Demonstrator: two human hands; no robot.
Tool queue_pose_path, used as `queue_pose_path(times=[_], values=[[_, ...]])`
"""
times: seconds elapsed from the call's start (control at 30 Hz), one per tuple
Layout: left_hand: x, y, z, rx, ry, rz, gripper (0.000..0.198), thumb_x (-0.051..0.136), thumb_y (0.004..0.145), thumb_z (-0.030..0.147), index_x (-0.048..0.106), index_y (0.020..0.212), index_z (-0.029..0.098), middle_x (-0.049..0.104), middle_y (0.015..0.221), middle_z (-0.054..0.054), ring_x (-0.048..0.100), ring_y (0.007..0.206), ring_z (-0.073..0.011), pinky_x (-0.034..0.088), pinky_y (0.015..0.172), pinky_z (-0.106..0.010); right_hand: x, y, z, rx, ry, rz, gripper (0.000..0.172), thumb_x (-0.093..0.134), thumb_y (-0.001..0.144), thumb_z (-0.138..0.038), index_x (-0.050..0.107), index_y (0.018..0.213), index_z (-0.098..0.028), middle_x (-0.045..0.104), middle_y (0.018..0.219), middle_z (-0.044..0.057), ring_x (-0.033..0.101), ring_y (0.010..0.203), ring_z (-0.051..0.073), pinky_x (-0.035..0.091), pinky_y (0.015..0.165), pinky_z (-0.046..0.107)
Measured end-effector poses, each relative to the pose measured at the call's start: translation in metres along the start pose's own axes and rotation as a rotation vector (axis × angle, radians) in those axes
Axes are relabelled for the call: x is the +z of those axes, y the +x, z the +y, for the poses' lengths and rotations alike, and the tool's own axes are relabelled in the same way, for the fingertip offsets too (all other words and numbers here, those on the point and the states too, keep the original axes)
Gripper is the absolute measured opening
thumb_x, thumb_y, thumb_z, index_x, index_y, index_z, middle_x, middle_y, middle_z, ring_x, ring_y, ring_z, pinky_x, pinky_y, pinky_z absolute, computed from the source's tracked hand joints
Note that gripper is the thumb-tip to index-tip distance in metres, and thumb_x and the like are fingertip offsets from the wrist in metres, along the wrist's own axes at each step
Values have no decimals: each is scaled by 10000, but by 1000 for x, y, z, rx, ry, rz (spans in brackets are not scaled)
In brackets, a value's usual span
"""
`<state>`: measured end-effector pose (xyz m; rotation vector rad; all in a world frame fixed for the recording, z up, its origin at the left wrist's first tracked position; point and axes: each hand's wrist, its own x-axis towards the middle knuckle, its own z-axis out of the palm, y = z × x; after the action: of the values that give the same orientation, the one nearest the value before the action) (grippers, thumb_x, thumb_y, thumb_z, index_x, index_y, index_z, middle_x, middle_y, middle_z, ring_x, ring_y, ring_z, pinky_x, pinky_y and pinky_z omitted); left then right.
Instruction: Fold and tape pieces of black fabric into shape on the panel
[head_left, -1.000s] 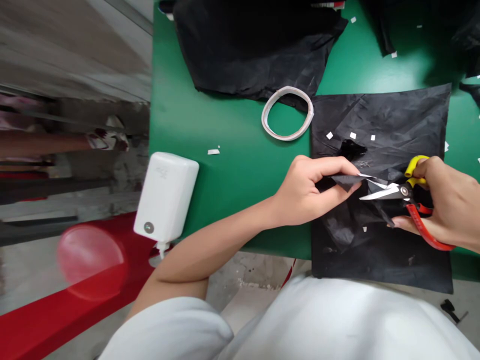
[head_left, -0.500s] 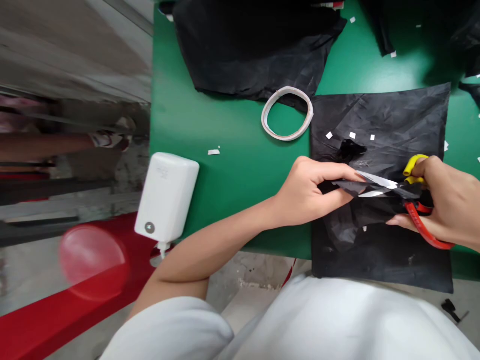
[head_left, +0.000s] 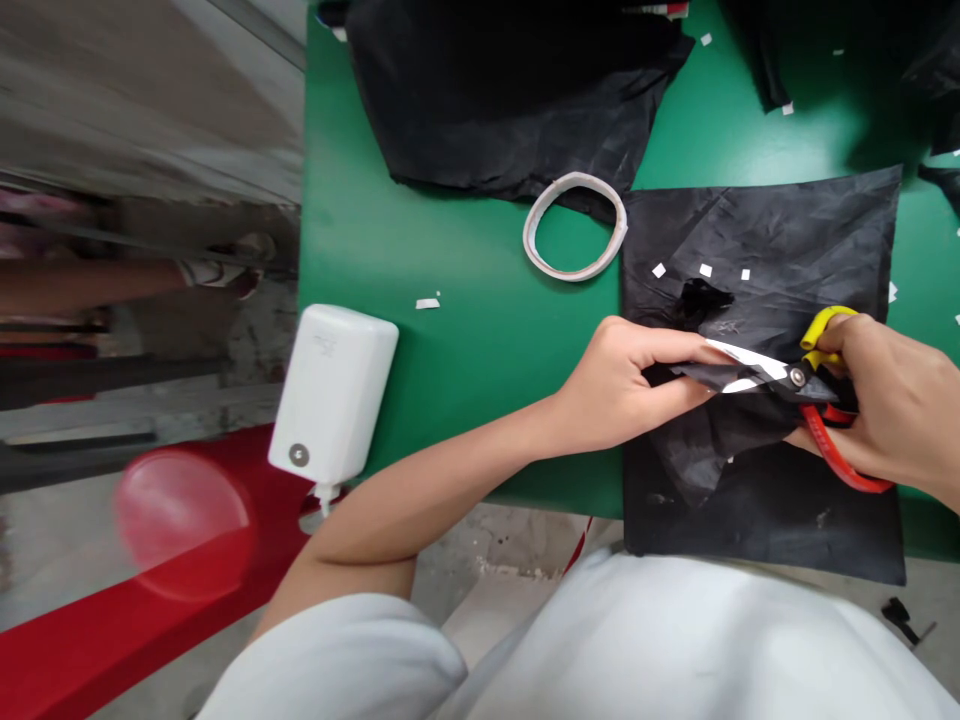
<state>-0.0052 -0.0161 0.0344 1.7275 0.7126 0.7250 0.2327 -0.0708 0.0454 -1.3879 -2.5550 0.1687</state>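
Note:
My right hand (head_left: 892,395) grips a pair of scissors (head_left: 796,377) by its yellow and red handles. The blades point left and stand apart, with black fabric between them. In my left hand (head_left: 637,385) a fold of that black fabric (head_left: 701,376) is pinched between thumb and fingers, close to the blade tips. Below both hands lies a flat black fabric piece (head_left: 765,520), reaching over the table's near edge. Small white paper squares (head_left: 705,271) and a dark crumpled scrap (head_left: 701,300) rest on its upper part.
A roll of white tape (head_left: 534,250) touches the fabric's left side on the green table (head_left: 465,370). Farther back lies a larger black cloth (head_left: 510,110). At the left edge is a white power bank (head_left: 334,395), above a red stool (head_left: 75,640). Another person's foot (head_left: 240,265) shows at far left.
The scissors have shifted slightly left along the fabric, and the blades have closed a little. My right hand moved left with them; the left hand barely moved.

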Motion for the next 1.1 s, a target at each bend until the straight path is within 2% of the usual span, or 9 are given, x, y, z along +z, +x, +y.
queue_pose_path(times=[0.17, 0.37, 0.5, 0.63, 0.8, 0.93, 1.1], values=[[2, -1, -4, 36, -14, 39, 142, 683, 730, 52, 775, 818, 114, 778, 848, -63, 749, 751, -140, 548, 656, -93, 2, 0, 0, -9, -46, 1, 192, 365, 907, -390, 417, 894, -205, 559, 712, 65, 539, 605, 219, 445, 515, 310], [4, -1, -6, 68, 1, 40, 168, 669, 715, 38, 777, 818, 116, 777, 858, -66, 751, 772, -140, 550, 686, -92, 1, 2, 0, -21, -3, 22, 268, 422, 906, -460, 443, 896, -194, 574, 745, 62, 538, 612, 190, 435, 514, 284], [3, -1, -4, 69, 13, 22, 173, 653, 711, 34, 775, 803, 115, 777, 849, -66, 749, 755, -136, 546, 666, -94, 1, 1, 0, -18, -25, -4, 165, 377, 895, -350, 446, 905, -201, 562, 714, 55, 519, 590, 199, 436, 502, 293], [3, -1, -5, 79, 14, 10, 182, 652, 708, 28, 773, 798, 130, 778, 848, -56, 747, 735, -131, 541, 646, -97, 2, 0, 1, -22, -24, -16, 135, 364, 877, -314, 438, 920, -208, 567, 725, 53, 530, 609, 206, 443, 513, 296], [3, -1, -6, 84, 3, -4, 98, 669, 763, 107, 761, 794, 114, 777, 854, -80, 743, 745, -130, 534, 659, -100, 1, 0, 2, -36, -20, -17, 156, 367, 897, -363, 425, 889, -218, 543, 683, 35, 507, 571, 195, 416, 485, 286], [2, 0, -5, 65, -4, -56, 123, 628, 812, 130, 746, 821, 94, 774, 868, -97, 731, 763, -123, 527, 687, -108, 0, 0, 2, -44, -34, -22, 173, 368, 907, -377, 416, 861, -218, 532, 670, 28, 499, 557, 190, 406, 470, 280], [1, 0, -4, 41, -4, -97, 158, 585, 841, 162, 738, 830, 124, 771, 881, -67, 698, 726, -94, 504, 672, -110, -1, 1, 1, -36, -46, -18, 173, 335, 922, -354, 416, 863, -213, 509, 660, 14, 469, 535, 177, 390, 462, 270]])
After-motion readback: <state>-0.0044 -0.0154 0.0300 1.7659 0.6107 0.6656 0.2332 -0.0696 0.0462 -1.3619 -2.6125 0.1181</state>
